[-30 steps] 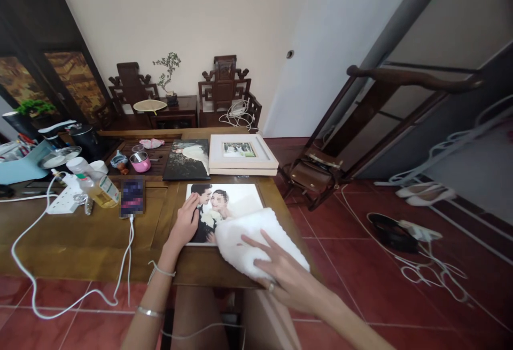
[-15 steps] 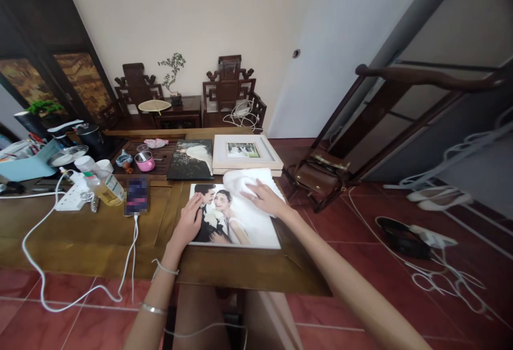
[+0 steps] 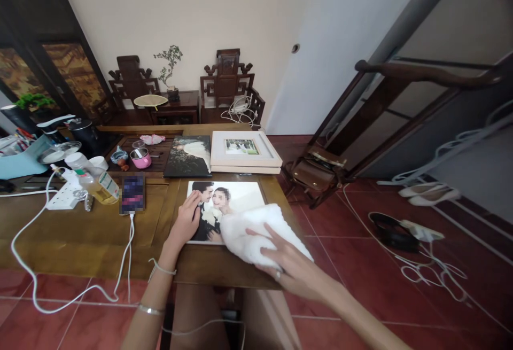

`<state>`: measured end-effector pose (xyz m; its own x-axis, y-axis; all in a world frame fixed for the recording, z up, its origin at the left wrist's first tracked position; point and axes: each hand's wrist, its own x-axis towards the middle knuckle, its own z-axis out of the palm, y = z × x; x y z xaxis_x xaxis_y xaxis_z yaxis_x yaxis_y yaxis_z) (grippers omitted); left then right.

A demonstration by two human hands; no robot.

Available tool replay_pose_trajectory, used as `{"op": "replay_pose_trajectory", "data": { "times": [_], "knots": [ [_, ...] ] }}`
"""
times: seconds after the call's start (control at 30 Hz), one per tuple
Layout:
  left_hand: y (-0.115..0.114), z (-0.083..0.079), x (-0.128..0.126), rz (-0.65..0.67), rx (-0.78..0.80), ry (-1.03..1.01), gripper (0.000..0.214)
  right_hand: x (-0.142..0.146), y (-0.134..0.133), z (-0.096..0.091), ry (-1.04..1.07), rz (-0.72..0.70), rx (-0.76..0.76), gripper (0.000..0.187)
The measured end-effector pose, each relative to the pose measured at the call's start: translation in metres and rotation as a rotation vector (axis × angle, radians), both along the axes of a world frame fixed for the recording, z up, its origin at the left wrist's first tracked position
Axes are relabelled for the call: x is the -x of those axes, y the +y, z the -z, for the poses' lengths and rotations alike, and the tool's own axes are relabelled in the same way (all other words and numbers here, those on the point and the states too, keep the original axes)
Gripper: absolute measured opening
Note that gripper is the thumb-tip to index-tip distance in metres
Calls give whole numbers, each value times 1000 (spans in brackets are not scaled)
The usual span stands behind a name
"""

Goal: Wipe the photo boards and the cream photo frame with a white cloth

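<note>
A wedding photo panel (image 3: 210, 208) lies flat on the wooden table (image 3: 156, 254) in front of me. My left hand (image 3: 187, 220) rests along its left edge, fingers stretched out over the printed picture. Over the panel's lower right part is a white towel (image 3: 256, 232), bunched up and hanging past the front right corner. My right hand (image 3: 282, 256) presses on this towel from above, its fingers spread and gripping the folds, a ring on one finger. The towel hides the panel's lower right corner.
Behind the panel are a dark photo panel (image 3: 188, 156) and stacked pale frames (image 3: 245, 152). To the left stand a phone (image 3: 132, 194) on its cable, an oil-coloured bottle (image 3: 102, 186), a power strip (image 3: 64, 195) and a pink cup (image 3: 141, 158). A wooden chair stands right.
My right hand has drawn the towel from the panel's upper right corner down toward the front right corner. My left hand stays on the left edge.
</note>
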<state>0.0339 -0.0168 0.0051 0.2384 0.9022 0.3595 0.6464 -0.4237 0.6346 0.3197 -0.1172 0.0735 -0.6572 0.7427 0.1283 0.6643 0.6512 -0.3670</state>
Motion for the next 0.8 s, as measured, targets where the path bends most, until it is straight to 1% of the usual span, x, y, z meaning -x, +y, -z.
{"op": "replay_pose_trajectory", "data": {
  "times": [0.07, 0.17, 0.23, 0.3, 0.33, 0.37, 0.43, 0.53, 0.6, 0.67, 0.73, 0.8],
  "knots": [
    [0, -1, 0, 2, 15, 6, 43, 3, 27, 5, 10, 42, -30, 25],
    [0, -2, 1, 10, 19, -6, 42, 12, 81, 12, 19, 92, -71, 29],
    [0, -2, 1, 12, 16, -21, 42, 20, 115, 13, 19, 134, -88, 30],
    [0, -1, 1, 11, 16, -32, 42, 29, 136, 12, 22, 172, -105, 30],
    [0, -1, 1, 12, 15, -35, 43, 33, 141, 11, 25, 180, -116, 30],
    [0, -1, 1, 12, 15, -37, 43, 36, 140, 10, 25, 170, -128, 30],
    [0, -1, 1, 11, 16, -34, 43, 39, 126, 9, 19, 110, -143, 28],
    [0, -1, 0, 1, 20, -27, 43, 39, 78, 10, 16, 3, -121, 28],
    [-1, -2, -1, -6, 28, -25, 42, 38, 41, 11, 33, -39, -101, 25],
    [-1, -2, -2, -8, 36, -20, 43, 37, 10, 11, 62, -70, -94, 22],
    [-2, -3, -3, -5, 36, -15, 43, 37, -6, 10, 86, -91, -86, 21],
    [-2, -3, -3, -4, 30, -12, 43, 38, -6, 8, 84, -90, -68, 20]
  ]
}}
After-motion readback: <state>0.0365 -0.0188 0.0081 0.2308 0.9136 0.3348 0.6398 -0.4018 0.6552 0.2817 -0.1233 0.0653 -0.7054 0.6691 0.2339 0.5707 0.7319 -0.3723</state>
